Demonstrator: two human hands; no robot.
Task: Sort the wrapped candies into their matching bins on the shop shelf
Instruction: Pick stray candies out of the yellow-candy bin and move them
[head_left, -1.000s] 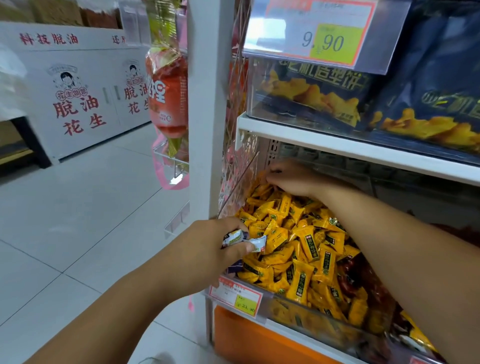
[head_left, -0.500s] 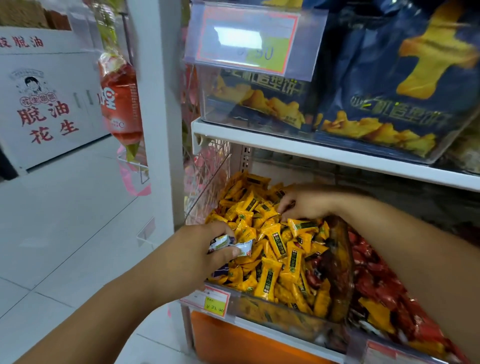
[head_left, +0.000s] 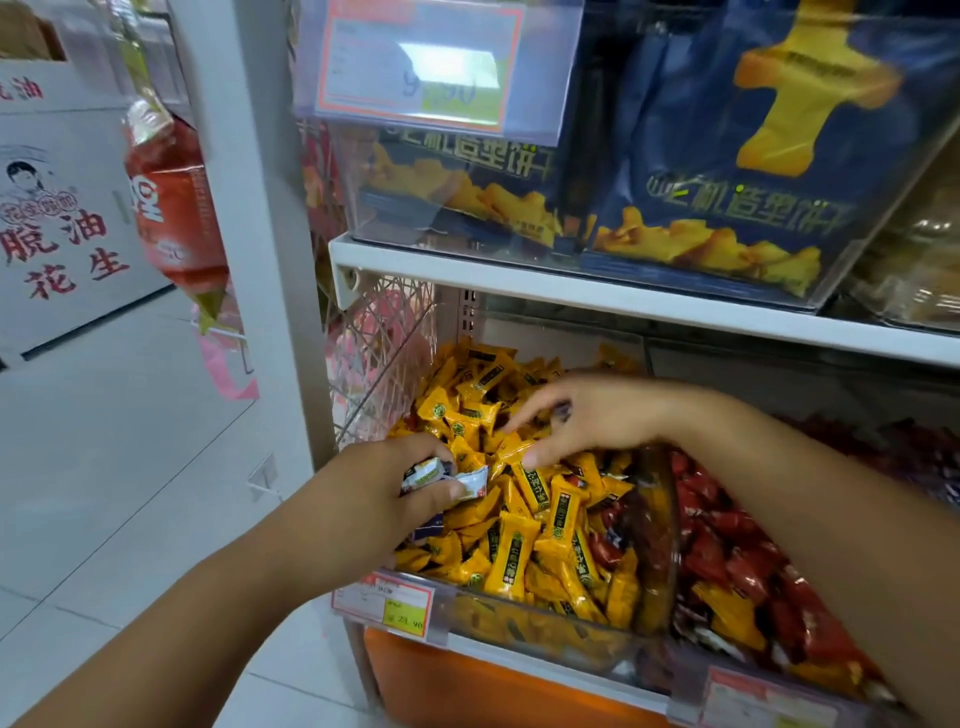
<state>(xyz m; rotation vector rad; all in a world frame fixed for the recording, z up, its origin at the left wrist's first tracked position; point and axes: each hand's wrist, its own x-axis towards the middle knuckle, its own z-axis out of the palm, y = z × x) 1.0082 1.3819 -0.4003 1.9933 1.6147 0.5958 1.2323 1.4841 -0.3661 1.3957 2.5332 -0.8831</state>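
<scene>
Two white-wrapped candies sit pinched in the left hand at the near-left corner of the yellow bin, right hand spread loose above, red strays not yet pulled, plenty left

Camera: single wide-angle, worn on the person's head.
Facing: forward and down at the shelf and the bin below it.
Nearness: close; the bin fills the lower middle.
Left side: floor of the aisle.
</scene>
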